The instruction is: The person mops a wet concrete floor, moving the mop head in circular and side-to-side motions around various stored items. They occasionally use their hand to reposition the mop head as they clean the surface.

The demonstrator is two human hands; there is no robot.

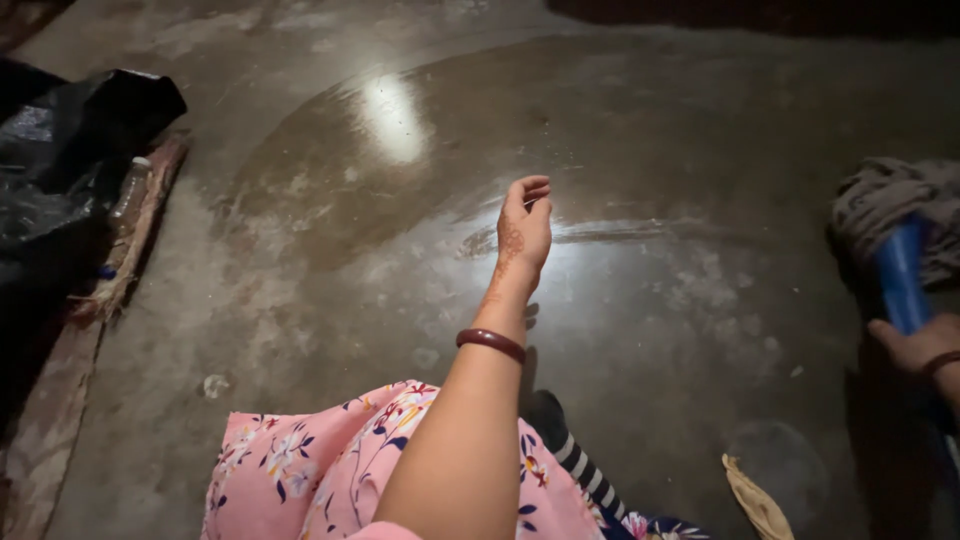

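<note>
Mop (pixel 905 225) — grey rag head, blue handle — in right hand (pixel 915 345); left hand (pixel 523 228) raised, empty, fingers loose

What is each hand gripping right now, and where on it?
Right hand grips the blue mop handle just below the grey rag head. Left hand holds nothing.

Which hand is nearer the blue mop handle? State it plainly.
Right. The right hand grips the blue mop handle at the frame's right edge; the left hand is raised, empty, over the wet floor, well left of it.
</note>
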